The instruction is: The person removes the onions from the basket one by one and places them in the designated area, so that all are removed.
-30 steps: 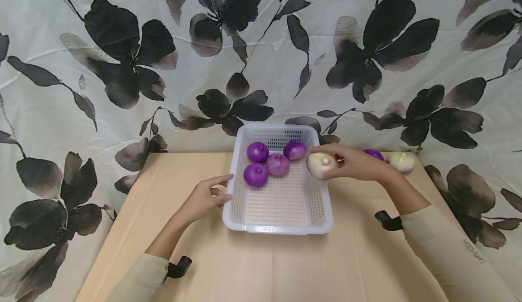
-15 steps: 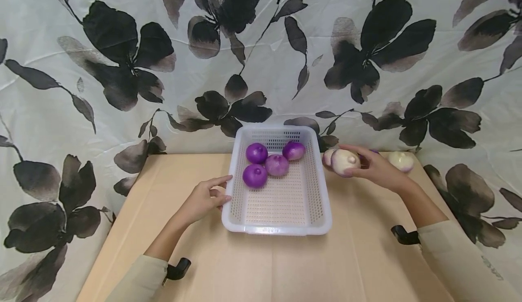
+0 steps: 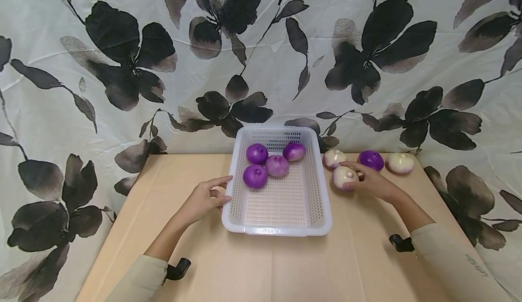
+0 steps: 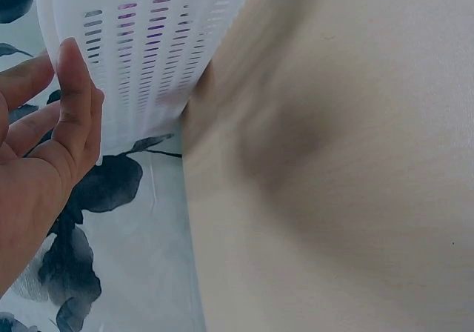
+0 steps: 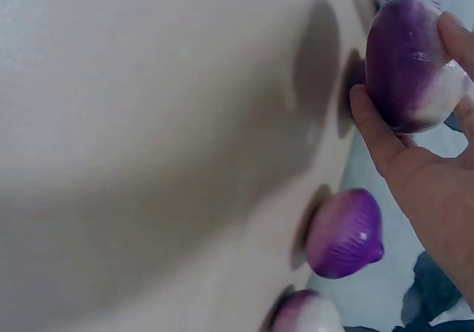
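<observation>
My right hand (image 3: 373, 182) holds a white-and-purple onion (image 3: 344, 178) just right of the basket, fingers and thumb at its sides. In the right wrist view, this onion (image 5: 406, 65) shows a purple side and hangs slightly off the table. My left hand (image 3: 207, 198) touches the left rim of a white perforated plastic basket (image 3: 276, 229) with extended fingers. Several purple onions (image 3: 277, 165) sit inside, toward its back. Behind the held onion lie a pale onion (image 3: 333, 158), a purple onion (image 3: 371, 159) and another pale onion (image 3: 400, 163).
A light wooden table (image 3: 285, 270) carries everything. Behind it hangs a white cloth (image 3: 293, 89) with dark flower prints, close to the basket's back edge. Black wrist straps (image 3: 177, 269) sit at the beige sleeves (image 3: 136, 281).
My right hand has carried the onion away from the basket's right rim, rightward, then lower and toward me. The pale and purple onions behind it have come into fuller view. My left hand stays put.
</observation>
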`<state>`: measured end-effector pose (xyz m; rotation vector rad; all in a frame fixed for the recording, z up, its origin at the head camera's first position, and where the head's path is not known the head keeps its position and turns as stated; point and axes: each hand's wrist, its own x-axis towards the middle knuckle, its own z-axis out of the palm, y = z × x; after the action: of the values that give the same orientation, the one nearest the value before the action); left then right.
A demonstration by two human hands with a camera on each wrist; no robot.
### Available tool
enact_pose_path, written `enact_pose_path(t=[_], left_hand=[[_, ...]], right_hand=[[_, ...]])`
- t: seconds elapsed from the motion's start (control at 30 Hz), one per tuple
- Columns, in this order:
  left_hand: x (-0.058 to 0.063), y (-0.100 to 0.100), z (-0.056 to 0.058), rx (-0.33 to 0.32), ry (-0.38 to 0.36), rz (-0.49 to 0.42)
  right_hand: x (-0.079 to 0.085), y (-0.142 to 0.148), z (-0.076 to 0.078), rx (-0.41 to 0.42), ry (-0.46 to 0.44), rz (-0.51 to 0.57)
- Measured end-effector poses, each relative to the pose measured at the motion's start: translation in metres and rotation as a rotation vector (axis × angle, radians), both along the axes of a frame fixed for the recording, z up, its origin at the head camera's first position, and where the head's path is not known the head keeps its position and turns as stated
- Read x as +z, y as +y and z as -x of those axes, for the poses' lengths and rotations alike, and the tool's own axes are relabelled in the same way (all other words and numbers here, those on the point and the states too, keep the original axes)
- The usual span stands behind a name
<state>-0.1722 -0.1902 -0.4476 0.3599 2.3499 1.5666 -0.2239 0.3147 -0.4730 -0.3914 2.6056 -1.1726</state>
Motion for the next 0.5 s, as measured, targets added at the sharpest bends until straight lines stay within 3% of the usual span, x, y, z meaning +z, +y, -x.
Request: enact_pose_path(t=[0.23,0.5], left_hand=[[0.000,0.000,0.000,-0.004,-0.003,-0.007],[0.001,0.000,-0.001,-0.007,-0.003,-0.016]], right_hand=[[-0.018,-0.005,0.005,0.051,0.023,-0.018],[-0.020,-0.011,0.009,0.057,0.032,-0.007]])
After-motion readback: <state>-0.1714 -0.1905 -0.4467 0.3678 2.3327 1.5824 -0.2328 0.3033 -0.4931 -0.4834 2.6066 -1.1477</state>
